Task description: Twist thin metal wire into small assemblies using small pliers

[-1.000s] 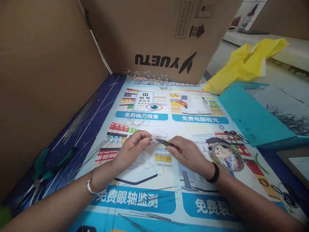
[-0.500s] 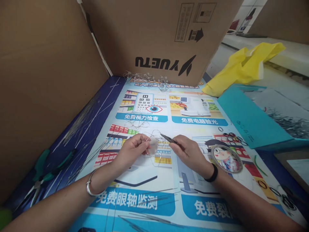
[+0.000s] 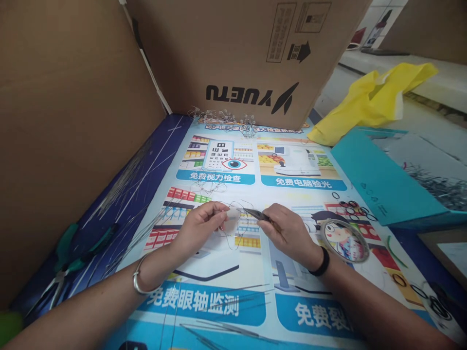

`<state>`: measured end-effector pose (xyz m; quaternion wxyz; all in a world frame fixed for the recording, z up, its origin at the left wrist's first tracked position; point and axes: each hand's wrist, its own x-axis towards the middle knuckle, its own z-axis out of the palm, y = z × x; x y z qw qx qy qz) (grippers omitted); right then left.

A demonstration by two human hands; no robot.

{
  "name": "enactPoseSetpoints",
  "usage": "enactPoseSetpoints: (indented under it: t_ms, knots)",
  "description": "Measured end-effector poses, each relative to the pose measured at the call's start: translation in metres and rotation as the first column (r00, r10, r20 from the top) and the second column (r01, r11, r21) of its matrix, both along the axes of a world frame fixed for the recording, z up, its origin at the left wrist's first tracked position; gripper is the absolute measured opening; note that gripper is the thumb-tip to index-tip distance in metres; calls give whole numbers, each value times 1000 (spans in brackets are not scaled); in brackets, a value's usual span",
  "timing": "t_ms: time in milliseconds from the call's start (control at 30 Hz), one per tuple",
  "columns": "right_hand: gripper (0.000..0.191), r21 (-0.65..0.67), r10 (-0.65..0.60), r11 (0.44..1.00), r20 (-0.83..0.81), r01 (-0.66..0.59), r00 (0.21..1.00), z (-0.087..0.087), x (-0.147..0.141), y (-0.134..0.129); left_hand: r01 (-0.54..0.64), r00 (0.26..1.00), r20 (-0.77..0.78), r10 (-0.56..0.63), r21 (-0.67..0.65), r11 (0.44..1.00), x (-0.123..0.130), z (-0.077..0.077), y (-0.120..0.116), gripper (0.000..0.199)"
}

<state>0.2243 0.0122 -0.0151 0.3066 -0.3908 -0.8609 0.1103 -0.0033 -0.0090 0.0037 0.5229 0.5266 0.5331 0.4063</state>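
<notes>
Over the printed sheet (image 3: 270, 194), my left hand (image 3: 202, 221) pinches a bent thin wire (image 3: 229, 240) between thumb and fingertips. Beside those fingertips a small whitish translucent piece (image 3: 232, 223) shows; whether it is fixed to the wire I cannot tell. My right hand (image 3: 286, 228) is closed around dark needle-nose pliers (image 3: 257, 214), their handles mostly hidden in the palm. The pliers' tips point left and sit at the wire, close to my left fingers. Whether the jaws grip it is too small to tell.
Cardboard panels (image 3: 233, 53) stand behind and left. Green-handled pliers (image 3: 65, 265) and loose straight wires (image 3: 126, 180) lie left. Right are a tape roll (image 3: 365, 243), black rings (image 3: 352, 211), a teal box (image 3: 386, 184) of wire scraps and yellow cloth (image 3: 379, 99). Wire pieces (image 3: 248, 127) cluster at the back.
The pliers' tips have come slightly lower and turned more level, beside my left fingertips. The wire's upper loop has shifted. My left hand has stayed nearly in place.
</notes>
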Motion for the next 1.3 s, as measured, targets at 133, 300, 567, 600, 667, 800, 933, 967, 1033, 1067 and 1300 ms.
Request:
enactPoseSetpoints:
  t_ms: [133,300,567,600,667,800,933,967,1033,1067,1300]
  knots:
    - [23,40,42,998,-3,-42,999,1,-1,-2,11,1000,12,-11,2,1000,0,-2,0,18]
    - [24,36,40,999,11,-40,999,1,-2,-1,31,999,25,-31,-2,1000,-1,-6,1,24]
    - [26,6,38,999,24,-38,999,2,-2,-2,42,998,58,-39,-45,998,0,-3,0,24]
    - [26,3,37,999,31,-37,999,2,-2,-2,47,997,64,-44,-47,998,0,-2,0,23]
    - [27,-7,31,999,42,-31,999,2,-2,-2,55,996,79,-51,-41,998,0,-1,0,21]
    - [28,-15,-26,1000,48,27,999,1,-3,-2,4,994,106,2,-49,999,1,1,-1,19]
    - [25,9,-88,996,-13,88,996,4,-5,-6,-74,995,62,78,-66,995,1,2,0,18]
    - [25,12,-89,996,-12,89,996,5,-6,-7,-85,996,34,87,-61,994,1,2,0,18]
    - [25,7,-74,997,31,74,997,7,-10,-11,-93,995,-35,91,-46,995,1,0,0,16]
    - [26,-1,-66,998,67,66,996,8,-12,-13,-90,994,-66,87,-35,995,1,-1,-1,16]
    - [31,14,-143,989,275,145,951,11,-25,-17,-41,971,-231,61,88,995,5,-5,-6,16]
